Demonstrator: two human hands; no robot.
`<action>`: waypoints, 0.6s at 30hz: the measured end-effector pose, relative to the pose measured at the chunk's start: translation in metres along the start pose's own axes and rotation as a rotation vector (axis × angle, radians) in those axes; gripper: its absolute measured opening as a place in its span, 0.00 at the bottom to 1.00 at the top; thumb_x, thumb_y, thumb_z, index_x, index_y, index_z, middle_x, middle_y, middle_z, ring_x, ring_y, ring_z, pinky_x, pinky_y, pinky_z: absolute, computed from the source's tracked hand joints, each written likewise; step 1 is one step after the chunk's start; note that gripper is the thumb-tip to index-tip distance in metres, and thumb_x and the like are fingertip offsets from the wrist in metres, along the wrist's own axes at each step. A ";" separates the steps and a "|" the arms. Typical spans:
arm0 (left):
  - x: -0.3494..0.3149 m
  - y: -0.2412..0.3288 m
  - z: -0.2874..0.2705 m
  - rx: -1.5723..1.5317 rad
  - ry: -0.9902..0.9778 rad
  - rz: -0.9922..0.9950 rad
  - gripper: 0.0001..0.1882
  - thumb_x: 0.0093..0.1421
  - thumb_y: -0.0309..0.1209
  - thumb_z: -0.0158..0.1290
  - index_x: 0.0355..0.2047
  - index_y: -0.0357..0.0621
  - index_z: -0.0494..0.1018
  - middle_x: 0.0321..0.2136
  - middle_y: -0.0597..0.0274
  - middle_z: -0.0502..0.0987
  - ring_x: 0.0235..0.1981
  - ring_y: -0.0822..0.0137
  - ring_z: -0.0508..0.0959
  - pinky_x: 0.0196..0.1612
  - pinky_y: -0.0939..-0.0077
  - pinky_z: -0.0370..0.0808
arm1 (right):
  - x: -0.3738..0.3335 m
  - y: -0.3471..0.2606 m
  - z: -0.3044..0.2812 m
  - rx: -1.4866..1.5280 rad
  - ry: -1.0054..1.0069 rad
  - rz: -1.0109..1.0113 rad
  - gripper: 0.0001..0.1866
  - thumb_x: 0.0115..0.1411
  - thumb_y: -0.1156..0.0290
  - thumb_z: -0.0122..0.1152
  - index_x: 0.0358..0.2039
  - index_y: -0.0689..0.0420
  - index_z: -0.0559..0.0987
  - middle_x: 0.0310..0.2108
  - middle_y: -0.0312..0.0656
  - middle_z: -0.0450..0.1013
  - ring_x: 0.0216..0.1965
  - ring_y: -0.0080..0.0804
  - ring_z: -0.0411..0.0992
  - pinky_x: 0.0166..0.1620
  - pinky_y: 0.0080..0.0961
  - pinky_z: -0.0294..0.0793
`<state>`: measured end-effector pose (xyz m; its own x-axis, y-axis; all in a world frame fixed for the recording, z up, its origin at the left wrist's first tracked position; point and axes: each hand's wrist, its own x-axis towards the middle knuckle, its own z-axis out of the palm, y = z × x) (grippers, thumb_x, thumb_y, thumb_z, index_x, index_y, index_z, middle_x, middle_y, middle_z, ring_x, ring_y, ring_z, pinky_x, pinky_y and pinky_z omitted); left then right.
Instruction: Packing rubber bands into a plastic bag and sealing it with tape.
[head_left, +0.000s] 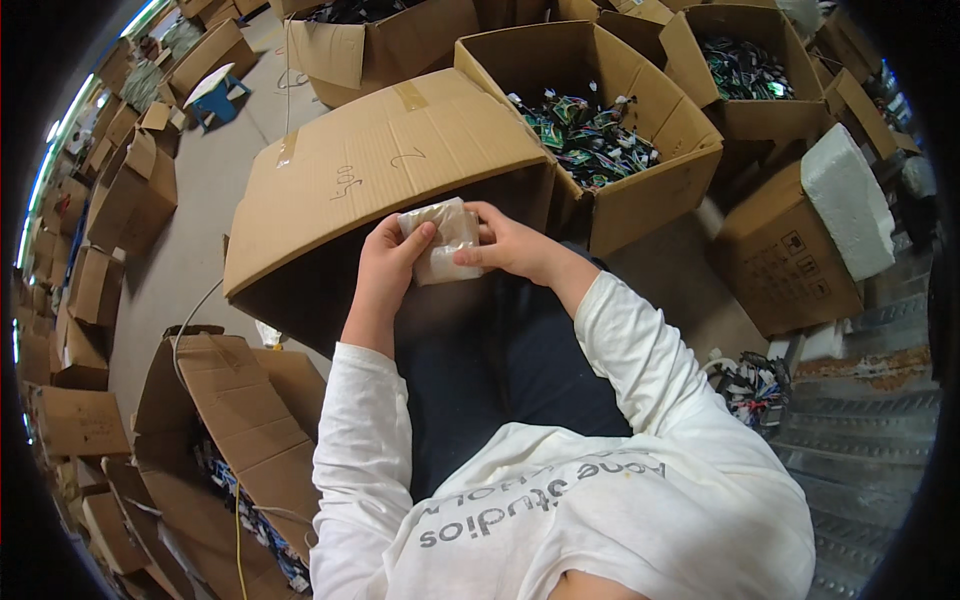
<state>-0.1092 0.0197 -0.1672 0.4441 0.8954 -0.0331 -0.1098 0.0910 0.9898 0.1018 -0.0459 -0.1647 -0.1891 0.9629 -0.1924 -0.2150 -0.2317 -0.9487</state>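
Note:
Between my two hands is a small, flat white packet (442, 238) that looks wrapped in clear plastic; its contents cannot be made out. My left hand (388, 258) grips its left side with the thumb across the top face. On the right side, my right hand (510, 245) holds it with the thumb on the front and fingers curled behind. The packet is held above my lap, just at the near edge of a large cardboard sheet or box flap (400, 150) with handwriting and strips of tape on it.
An open carton (655, 195) of tangled wires and green circuit boards (590, 135) stands ahead to the right, another (745, 70) behind it. A white foam slab (848, 200) leans on a box at right. At lower left is an open carton (230, 400) with cables. A blue stool (215, 95) stands far left.

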 end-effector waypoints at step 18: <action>-0.003 0.010 -0.002 0.087 -0.022 -0.041 0.16 0.61 0.34 0.69 0.42 0.36 0.80 0.35 0.64 0.82 0.36 0.75 0.78 0.42 0.80 0.74 | 0.013 0.015 -0.004 -0.237 -0.146 -0.054 0.24 0.62 0.64 0.75 0.54 0.59 0.76 0.44 0.34 0.77 0.46 0.23 0.74 0.48 0.24 0.75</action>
<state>-0.1137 0.0189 -0.1579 0.4665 0.8816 -0.0719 -0.0139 0.0886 0.9960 0.0995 -0.0364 -0.1820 -0.3228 0.9391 -0.1181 -0.0013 -0.1252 -0.9921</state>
